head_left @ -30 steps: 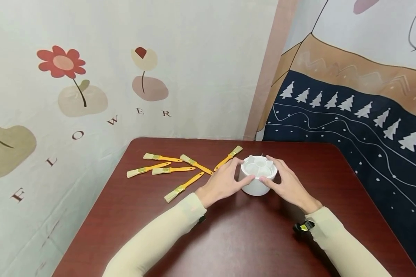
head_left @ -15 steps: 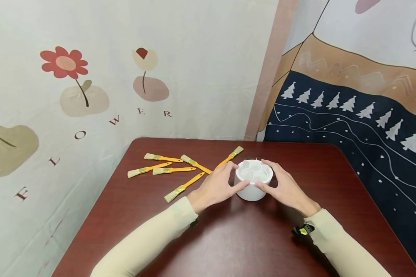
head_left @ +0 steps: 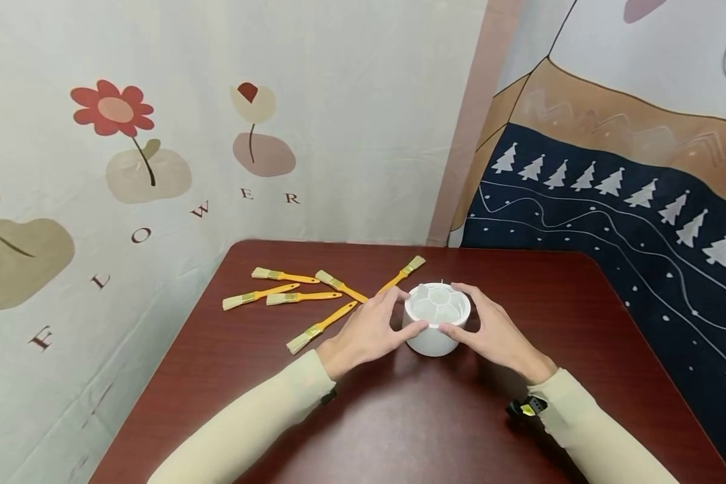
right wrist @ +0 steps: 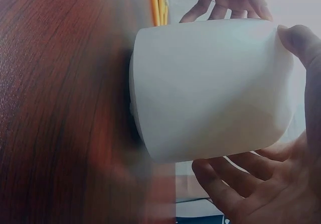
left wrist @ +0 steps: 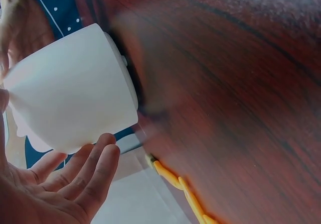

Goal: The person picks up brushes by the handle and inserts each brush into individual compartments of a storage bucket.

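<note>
A white round pen-holder-like organizer (head_left: 433, 343), its open top split into several compartments, stands upright between my two hands. My left hand (head_left: 363, 331) grips its left side, thumb at the near rim and fingers around the wall. On the opposite side my right hand (head_left: 501, 331) holds it the same way, the two thumbs close together at the front. Both wrist views show the smooth white wall of the organizer (left wrist: 75, 93) close up, with a small foot under its base. Whether the base touches the table, I cannot tell.
Several flat paintbrushes with yellow handles and pale bristles lie left of my hands, among them one brush (head_left: 320, 327) nearest me and another brush (head_left: 402, 272) at the back. The dark red-brown table (head_left: 429, 430) ends against a printed curtain (head_left: 363, 134).
Both hands have brought the white organizer a little to the left and nearer to me, keeping their grip on it. The paintbrushes have stayed where they were.
</note>
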`<state>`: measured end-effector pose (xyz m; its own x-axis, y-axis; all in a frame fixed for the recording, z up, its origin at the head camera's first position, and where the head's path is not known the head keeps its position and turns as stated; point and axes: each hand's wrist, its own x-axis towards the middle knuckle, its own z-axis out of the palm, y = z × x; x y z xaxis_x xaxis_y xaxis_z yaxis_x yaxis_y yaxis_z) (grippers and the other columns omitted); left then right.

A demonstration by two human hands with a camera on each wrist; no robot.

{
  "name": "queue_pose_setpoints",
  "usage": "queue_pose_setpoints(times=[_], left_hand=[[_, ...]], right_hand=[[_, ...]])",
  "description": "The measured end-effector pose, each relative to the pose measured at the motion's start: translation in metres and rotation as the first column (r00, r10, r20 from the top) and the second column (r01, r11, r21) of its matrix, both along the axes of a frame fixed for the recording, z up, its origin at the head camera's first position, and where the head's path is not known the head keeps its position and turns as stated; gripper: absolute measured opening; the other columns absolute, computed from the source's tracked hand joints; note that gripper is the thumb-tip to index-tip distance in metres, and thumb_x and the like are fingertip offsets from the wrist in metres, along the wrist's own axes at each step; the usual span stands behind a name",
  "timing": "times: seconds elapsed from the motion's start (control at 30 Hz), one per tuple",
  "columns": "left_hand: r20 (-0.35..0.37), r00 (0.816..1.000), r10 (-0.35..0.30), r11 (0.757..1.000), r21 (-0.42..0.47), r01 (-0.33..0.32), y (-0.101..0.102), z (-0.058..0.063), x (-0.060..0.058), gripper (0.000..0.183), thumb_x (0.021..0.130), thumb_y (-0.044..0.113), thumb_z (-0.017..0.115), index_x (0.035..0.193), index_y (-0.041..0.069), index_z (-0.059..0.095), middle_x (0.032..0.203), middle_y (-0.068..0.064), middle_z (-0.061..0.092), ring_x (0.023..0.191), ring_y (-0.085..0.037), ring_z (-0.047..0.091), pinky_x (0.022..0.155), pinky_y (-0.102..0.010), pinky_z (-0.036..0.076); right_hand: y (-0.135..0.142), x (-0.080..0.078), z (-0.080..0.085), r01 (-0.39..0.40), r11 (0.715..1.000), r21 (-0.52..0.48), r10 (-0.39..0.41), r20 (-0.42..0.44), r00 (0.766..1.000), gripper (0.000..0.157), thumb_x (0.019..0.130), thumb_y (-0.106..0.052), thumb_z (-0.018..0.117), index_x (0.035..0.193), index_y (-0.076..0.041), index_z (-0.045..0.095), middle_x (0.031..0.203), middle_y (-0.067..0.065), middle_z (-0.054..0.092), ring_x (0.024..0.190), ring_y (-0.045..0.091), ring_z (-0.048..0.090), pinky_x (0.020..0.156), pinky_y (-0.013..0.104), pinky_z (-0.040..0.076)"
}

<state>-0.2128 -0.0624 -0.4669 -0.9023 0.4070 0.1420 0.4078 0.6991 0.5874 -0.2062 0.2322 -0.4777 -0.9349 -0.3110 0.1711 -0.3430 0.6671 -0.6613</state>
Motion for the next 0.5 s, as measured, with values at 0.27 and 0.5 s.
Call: queue_pose_setpoints(times=[0.27,0.5], left_hand=[[-0.039,0.999,-0.006,1.000,0.012,0.006,-0.001,-0.003,-0.006,0.070,0.104,0.074,0.074,0.152,0.024,0.066,0.151,0.000,0.076,0.133,-0.024,0.076,0.110,-0.048,0.065],[-0.058,0.998,-0.016,0.995,0.101,0.022,-0.004,-0.006,-0.019,0.057,0.109,0.064,0.073,0.150,0.024,0.069,0.139,0.001,0.080,0.117,-0.017,0.079,0.102,-0.042,0.067]], right_hand=[[0.002,0.001,-0.004,0.015,0.999,-0.030,-0.015,0.002,1.000,0.093,0.103,-0.052,0.088,0.174,-0.011,0.045,0.174,0.016,0.059,0.156,0.042,0.061,0.129,0.077,0.048],[0.000,-0.001,-0.002,0.021,0.999,-0.031,-0.021,-0.002,1.000,0.094,0.102,-0.053,0.089,0.174,-0.011,0.046,0.173,0.016,0.059,0.156,0.041,0.061,0.128,0.076,0.049]])
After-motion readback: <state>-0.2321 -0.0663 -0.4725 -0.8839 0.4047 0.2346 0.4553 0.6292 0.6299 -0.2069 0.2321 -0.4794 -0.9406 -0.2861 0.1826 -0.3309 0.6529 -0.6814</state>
